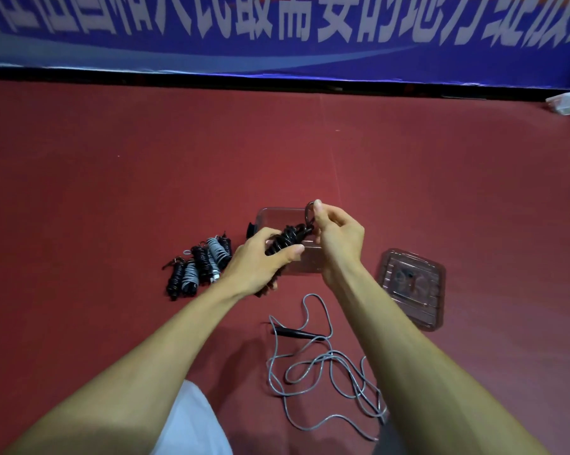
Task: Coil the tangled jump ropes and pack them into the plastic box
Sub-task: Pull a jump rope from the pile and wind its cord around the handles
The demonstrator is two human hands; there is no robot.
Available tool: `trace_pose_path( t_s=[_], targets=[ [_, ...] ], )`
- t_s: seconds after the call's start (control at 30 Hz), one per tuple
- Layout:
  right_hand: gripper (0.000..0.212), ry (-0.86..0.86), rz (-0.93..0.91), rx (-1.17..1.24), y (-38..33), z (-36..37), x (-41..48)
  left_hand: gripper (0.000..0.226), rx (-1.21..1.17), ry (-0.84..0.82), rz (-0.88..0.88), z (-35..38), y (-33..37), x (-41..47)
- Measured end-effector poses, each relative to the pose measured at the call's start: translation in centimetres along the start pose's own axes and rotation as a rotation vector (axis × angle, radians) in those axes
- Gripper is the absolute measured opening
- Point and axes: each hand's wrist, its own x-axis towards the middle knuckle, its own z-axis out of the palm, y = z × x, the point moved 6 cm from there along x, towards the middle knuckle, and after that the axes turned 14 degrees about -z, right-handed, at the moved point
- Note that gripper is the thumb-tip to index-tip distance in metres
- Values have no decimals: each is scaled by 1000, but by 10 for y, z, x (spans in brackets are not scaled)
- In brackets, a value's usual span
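Counting finished bundles first: how many are coiled? (Q)

Several. A row of coiled ropes (198,267), black and grey by turns, lies on the red floor (145,175) just left of the plastic box (267,210). Exact count uncertain, since they overlap. (R)

Anything packed yet? (Q)

Judging no. The box is clear, and the part that shows holds no rope. The hands cover its middle, so that part is unconfirmed. Its lid (413,287) lies off to the right, apart from the box. (R)

State of the hands? (Q)

The left hand (260,257) is curled round a black rope bundle (285,241), thumb over the top. The right hand (337,238) pinches a small loop of the same rope at the bundle's far end. Both are held up in front of the box, above the floor. I read this as the finishing turns or the tuck of the end. (R)

What is left? (Q)

One grey rope (323,366) sprawls loose and tangled on the floor near the person, its black handle (296,333) at the upper edge of the tangle. So what remains is to close this black bundle, coil the grey one, move every bundle into the box, and probably fit the lid. My estimate: coiling is mostly done, packing not begun. (R)
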Motion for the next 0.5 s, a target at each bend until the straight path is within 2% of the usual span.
trace_pose_path(
  t_s=[0.1,0.2,0.3,0.43,0.5],
  targets=[
    [17,-11,34,-40,27,22,8,43,7,-79,-121,-13,-24,16],
    [15,-44,72,-61,63,48,20,16,-20,-142,-263,-25,-51,36],
    [15,-77,93,-76,97,67,35,13,-45,-143,-332,-34,-75,61],
    [15,-150,150,-81,150,91,63,58,-106,-121,-396,-42,-115,113],
    [19,-187,187,-44,170,99,73,67,-98,-95,-414,-43,-133,135]
  ],
)
